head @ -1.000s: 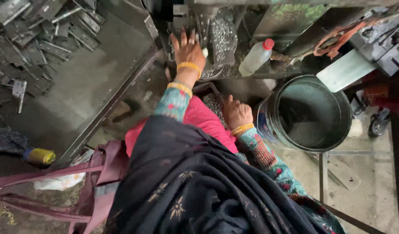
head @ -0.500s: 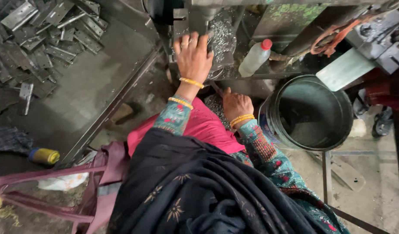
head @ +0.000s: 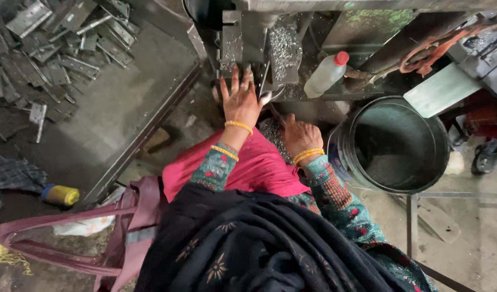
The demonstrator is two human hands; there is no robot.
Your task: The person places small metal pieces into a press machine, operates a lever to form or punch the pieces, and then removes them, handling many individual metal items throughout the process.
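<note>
Since half a second ago the left hand (head: 241, 100) has stretched a little farther up toward the grey metal machine (head: 259, 38), its fingers now spread flat and open with the fingertips touching the machine's lower block, while the right hand (head: 301, 138) has stayed low, just below and to the right of the machine. The left hand grips nothing that shows; a small pale piece (head: 266, 98) sits just beside its little-finger edge, touching or nearly touching the machine's base, and whether the hand actually holds it cannot be told. The right hand's fingers are curled downward over a patch of metal shavings (head: 273, 132) on the lap, and what they close on, if anything, is hidden. Both wrists carry yellow bangles above patterned teal sleeves. Right of the machine, a clear plastic bottle (head: 325, 74) with a red cap leans on the machine's ledge, and below that bottle stands a big dark round bucket (head: 395, 145). Far to the left of the machine, a heap of flat grey metal plates (head: 54, 48) lies on a dark surface. Below the machine, pink cloth (head: 248, 167) covers the person's lap, and to its lower left lie a maroon bag (head: 119, 238) and a small yellow-and-blue can (head: 59, 194).
</note>
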